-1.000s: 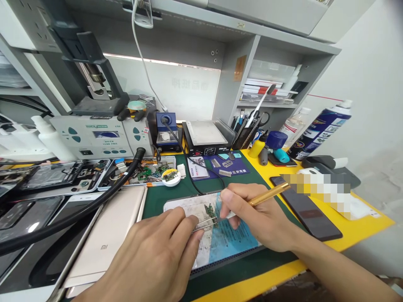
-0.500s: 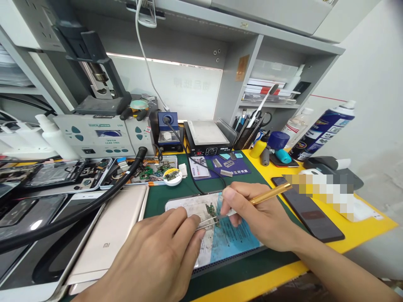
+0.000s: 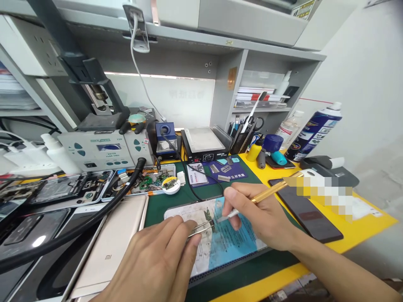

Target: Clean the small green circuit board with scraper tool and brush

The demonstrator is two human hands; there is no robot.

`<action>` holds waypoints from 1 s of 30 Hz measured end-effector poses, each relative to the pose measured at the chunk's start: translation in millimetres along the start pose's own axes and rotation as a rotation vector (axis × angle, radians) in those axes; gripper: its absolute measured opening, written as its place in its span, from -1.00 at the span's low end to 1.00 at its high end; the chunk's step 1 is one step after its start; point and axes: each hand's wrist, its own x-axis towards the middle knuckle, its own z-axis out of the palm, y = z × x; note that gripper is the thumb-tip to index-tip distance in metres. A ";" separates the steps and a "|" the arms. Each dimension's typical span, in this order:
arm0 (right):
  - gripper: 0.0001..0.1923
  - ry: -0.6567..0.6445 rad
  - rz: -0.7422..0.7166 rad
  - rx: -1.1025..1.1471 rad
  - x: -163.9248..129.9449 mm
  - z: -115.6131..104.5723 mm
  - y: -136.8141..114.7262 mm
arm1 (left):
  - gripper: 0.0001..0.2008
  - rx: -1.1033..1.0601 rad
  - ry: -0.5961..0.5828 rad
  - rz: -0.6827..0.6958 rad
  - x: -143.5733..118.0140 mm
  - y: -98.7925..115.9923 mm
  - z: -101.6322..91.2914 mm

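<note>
My left hand (image 3: 154,262) pinches metal tweezers (image 3: 201,227) whose tips press on a small green circuit board (image 3: 208,217). The board lies on a stained blue and white work pad (image 3: 226,243) on the green mat (image 3: 160,205). My right hand (image 3: 258,218) grips a gold-handled tool (image 3: 270,191) like a pen, and its silver tip touches the board from the right. Both hands rest low over the pad, close together.
A gold phone back (image 3: 110,247) and opened phones (image 3: 63,188) lie at the left under a black hose (image 3: 94,214). A rework station (image 3: 100,149), a heating plate (image 3: 203,140), a parts tray (image 3: 147,180) and a spray can (image 3: 315,130) stand behind. A black phone (image 3: 305,209) lies at the right.
The view has tilted down and shifted slightly. Both hands stay on the board; the tweezers and the tool tip have barely moved.
</note>
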 end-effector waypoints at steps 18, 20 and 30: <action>-0.65 -0.228 0.134 0.558 6.5 -5.8 2.7 | -0.72 0.054 0.148 0.005 -23.8 -5.4 -9.8; -0.66 -0.251 0.137 0.569 6.3 -5.5 2.2 | -0.70 0.046 0.119 -0.033 -25.8 -5.5 -11.9; -0.78 -0.373 0.213 0.755 4.8 -4.4 2.4 | -0.70 0.010 0.011 -0.084 -29.8 -4.4 -16.3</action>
